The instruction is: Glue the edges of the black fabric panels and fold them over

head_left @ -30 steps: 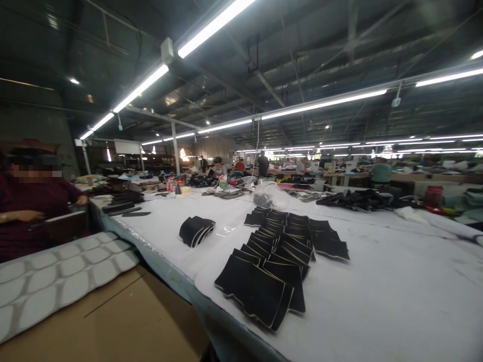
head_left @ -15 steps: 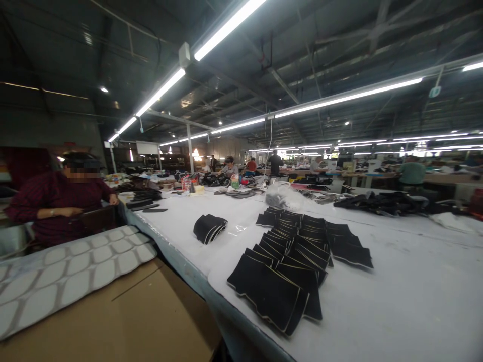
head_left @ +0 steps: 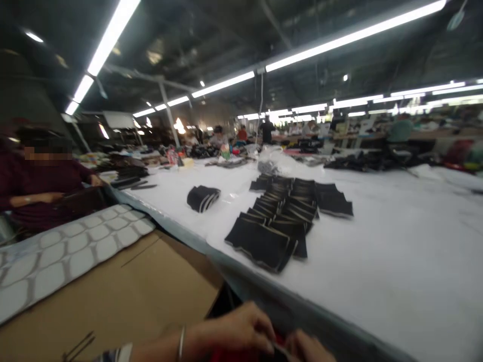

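My left hand (head_left: 245,329), a metal bangle on its wrist, comes in at the bottom edge with fingers curled in a pinch. Close beside it, my right hand (head_left: 307,347) shows only partly, its fingers also bent and blurred. Between them is a dark piece with a pale edge (head_left: 281,353), mostly cut off by the frame; both hands appear to grip it. Something red lies beneath my left hand. Beyond the hands, overlapping rows of black fabric panels (head_left: 260,241) with light edges lie on the white table (head_left: 385,261). A smaller black stack (head_left: 202,197) sits to their left.
A brown board (head_left: 158,281) borders the table on the left, with a sheet of pale rounded shapes (head_left: 86,251) over it. A co-worker in a dark red top (head_left: 45,181) is at far left. Clear plastic (head_left: 273,160) and dark piles (head_left: 362,162) lie farther back.
Both my hands have come into view at the bottom, with the dark piece between them. The camera has tilted down, so the table and panels sit higher in view.
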Motion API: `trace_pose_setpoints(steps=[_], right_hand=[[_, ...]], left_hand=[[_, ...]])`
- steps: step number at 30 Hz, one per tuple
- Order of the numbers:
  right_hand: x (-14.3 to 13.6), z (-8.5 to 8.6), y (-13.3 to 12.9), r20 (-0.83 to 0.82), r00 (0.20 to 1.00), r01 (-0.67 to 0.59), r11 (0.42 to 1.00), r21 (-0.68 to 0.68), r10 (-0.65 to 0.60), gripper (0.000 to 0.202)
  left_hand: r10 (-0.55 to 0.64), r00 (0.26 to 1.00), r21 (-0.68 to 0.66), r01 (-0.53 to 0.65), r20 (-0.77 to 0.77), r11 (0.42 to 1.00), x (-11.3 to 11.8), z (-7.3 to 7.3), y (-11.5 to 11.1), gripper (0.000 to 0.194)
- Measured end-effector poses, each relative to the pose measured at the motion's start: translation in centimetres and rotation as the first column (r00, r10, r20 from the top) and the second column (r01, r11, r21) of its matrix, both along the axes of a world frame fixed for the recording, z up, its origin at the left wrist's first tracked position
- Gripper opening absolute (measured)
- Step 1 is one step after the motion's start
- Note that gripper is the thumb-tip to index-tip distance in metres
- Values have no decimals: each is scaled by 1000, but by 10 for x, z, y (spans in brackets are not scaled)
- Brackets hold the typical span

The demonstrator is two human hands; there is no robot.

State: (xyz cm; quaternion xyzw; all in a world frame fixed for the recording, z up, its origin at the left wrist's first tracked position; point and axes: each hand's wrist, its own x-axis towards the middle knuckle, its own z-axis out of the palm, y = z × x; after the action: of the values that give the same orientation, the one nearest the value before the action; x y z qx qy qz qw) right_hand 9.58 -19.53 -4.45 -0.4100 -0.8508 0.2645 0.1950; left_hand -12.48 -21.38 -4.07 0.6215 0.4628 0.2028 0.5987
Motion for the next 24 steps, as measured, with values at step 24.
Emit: trace_pose_setpoints(steps=[24], right_hand=[[15,4,-19,-227,936,-274,962,17,271,10]], left_hand=[[-116,992,-212,101,-59,972,2,37,2,38]])
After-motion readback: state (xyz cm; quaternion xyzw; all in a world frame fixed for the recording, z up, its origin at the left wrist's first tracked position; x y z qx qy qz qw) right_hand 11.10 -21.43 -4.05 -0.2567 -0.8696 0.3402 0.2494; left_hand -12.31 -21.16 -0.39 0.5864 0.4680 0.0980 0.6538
